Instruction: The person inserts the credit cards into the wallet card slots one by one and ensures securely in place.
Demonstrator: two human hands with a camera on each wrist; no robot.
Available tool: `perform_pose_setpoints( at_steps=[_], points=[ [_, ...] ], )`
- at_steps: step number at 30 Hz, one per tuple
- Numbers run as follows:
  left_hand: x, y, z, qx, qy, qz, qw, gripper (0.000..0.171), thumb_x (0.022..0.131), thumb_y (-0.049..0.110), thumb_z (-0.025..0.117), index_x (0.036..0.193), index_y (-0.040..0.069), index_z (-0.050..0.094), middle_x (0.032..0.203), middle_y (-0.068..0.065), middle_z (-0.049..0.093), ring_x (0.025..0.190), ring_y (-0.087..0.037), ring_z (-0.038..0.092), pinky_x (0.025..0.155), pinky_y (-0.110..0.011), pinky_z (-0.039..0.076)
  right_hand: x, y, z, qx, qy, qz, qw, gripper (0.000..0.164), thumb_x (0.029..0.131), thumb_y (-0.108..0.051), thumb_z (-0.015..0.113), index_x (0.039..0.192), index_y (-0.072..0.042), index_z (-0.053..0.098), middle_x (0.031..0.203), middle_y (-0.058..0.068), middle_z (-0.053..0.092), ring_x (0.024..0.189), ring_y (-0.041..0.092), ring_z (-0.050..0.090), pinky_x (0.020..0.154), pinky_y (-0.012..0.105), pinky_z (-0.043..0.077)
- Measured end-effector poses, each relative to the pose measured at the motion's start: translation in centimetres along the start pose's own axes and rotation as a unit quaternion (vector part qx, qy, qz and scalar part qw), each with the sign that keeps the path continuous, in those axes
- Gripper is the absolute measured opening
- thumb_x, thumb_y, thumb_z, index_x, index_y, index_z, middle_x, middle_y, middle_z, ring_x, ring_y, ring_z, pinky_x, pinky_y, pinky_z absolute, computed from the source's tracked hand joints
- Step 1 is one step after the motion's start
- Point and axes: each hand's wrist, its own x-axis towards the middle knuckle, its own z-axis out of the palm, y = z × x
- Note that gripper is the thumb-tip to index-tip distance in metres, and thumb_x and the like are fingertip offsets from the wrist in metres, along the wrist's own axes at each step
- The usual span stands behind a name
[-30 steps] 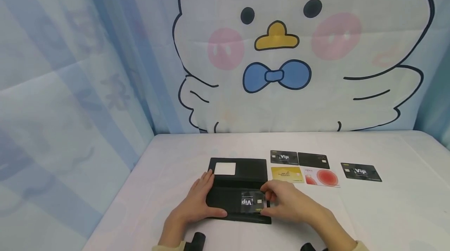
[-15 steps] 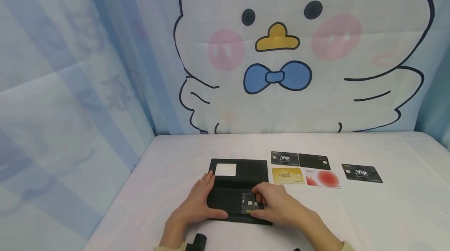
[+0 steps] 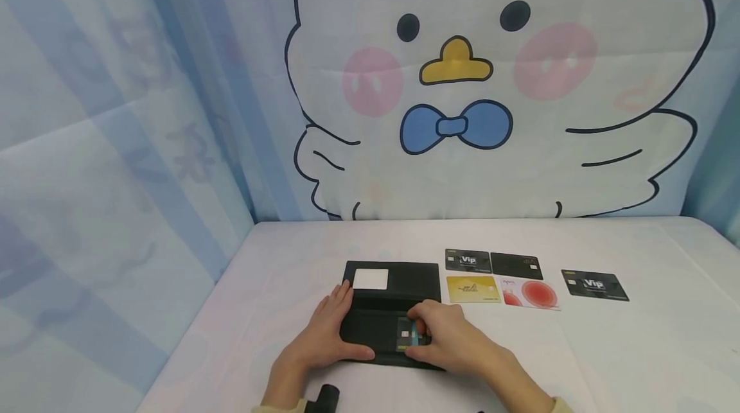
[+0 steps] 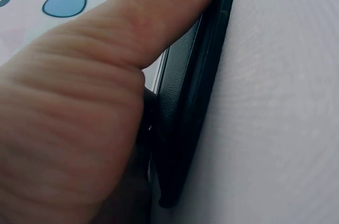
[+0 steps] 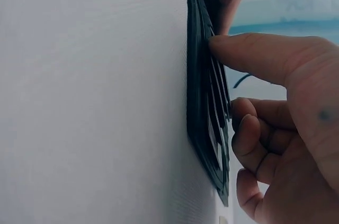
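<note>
A black wallet [image 3: 413, 278] lies unfolded on the white tabletop. My left hand [image 3: 329, 329] rests on its left side, fingers straight along the edge and thumb across the lower border. My right hand [image 3: 451, 334] pinches a dark bank card [image 3: 403, 338] between thumb and fingers at the wallet's lower right. The card's left part is hidden inside a slot, and its chip still shows. Beside it a bluish strip of another card peeks out. In the right wrist view, the thumb [image 5: 228, 49] touches the wallet's edge, where several card layers are stacked.
To the right of the wallet lie two black cards [image 3: 468, 260] [image 3: 516, 266], a yellow card [image 3: 473, 289] and a white-and-red card [image 3: 530, 293]. Another black Vip card [image 3: 595, 284] lies farther right. A curtain [image 3: 462, 182] with a cartoon print hangs behind.
My right hand has moved left, and the dark card has slid farther left into the slot. Its Vip lettering is out of sight and the bluish strip has appeared. My left hand stays put.
</note>
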Motion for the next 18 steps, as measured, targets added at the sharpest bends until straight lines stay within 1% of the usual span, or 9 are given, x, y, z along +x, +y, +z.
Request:
perform_pose_setpoints(
  at_steps=[3,6,8,14,18],
  points=[
    [0.00,0.05,0.03,-0.001,0.003,0.004,1.0000,0.119,0.073,0.051,0.088,0.158,-0.003,0.024,0.167,-0.017,0.013,0.153,-0.034,0.006,0.122,-0.053,0.005,0.00,-0.07,0.16,-0.007,0.004,-0.002,1.000,0.042,0.083,-0.028,0.083,0.113,-0.004,0.066,0.085,-0.010,0.051,0.079,0.007,0.050,0.076,0.036,0.040],
    [-0.02,0.09,-0.02,-0.003,0.007,0.011,0.9999,0.119,0.073,0.050,0.088,0.157,-0.005,0.024,0.167,-0.018,0.013,0.153,-0.034,0.007,0.122,-0.052,0.004,-0.01,-0.21,0.29,-0.010,0.007,-0.001,1.000,0.043,0.084,-0.030,0.083,0.114,-0.004,0.066,0.085,-0.011,0.051,0.082,0.007,0.050,0.078,0.040,0.036],
    [-0.01,0.12,-0.03,-0.002,0.010,0.013,0.9999,0.119,0.073,0.050,0.088,0.157,-0.005,0.024,0.166,-0.018,0.014,0.153,-0.034,0.007,0.123,-0.052,0.004,-0.05,-0.25,0.34,-0.011,0.008,0.004,1.000,0.043,0.084,-0.031,0.083,0.114,-0.005,0.066,0.085,-0.011,0.051,0.083,0.007,0.050,0.079,0.041,0.035],
    [-0.07,0.26,-0.05,0.003,0.009,0.007,0.9999,0.119,0.073,0.050,0.088,0.157,-0.005,0.025,0.166,-0.018,0.014,0.153,-0.033,0.007,0.123,-0.052,0.005,-0.10,-0.24,0.29,-0.008,0.003,0.020,1.000,0.046,0.083,-0.033,0.084,0.115,-0.006,0.066,0.088,-0.009,0.052,0.085,0.011,0.052,0.080,0.044,0.034],
    [-0.11,0.30,-0.11,0.000,0.005,0.004,1.0000,0.119,0.073,0.050,0.088,0.157,-0.005,0.024,0.166,-0.018,0.014,0.153,-0.034,0.007,0.123,-0.052,0.005,-0.15,-0.16,-0.05,-0.005,-0.001,0.033,0.999,0.047,0.082,-0.034,0.085,0.116,-0.009,0.067,0.089,-0.011,0.052,0.086,0.010,0.052,0.081,0.044,0.035]
  ],
)
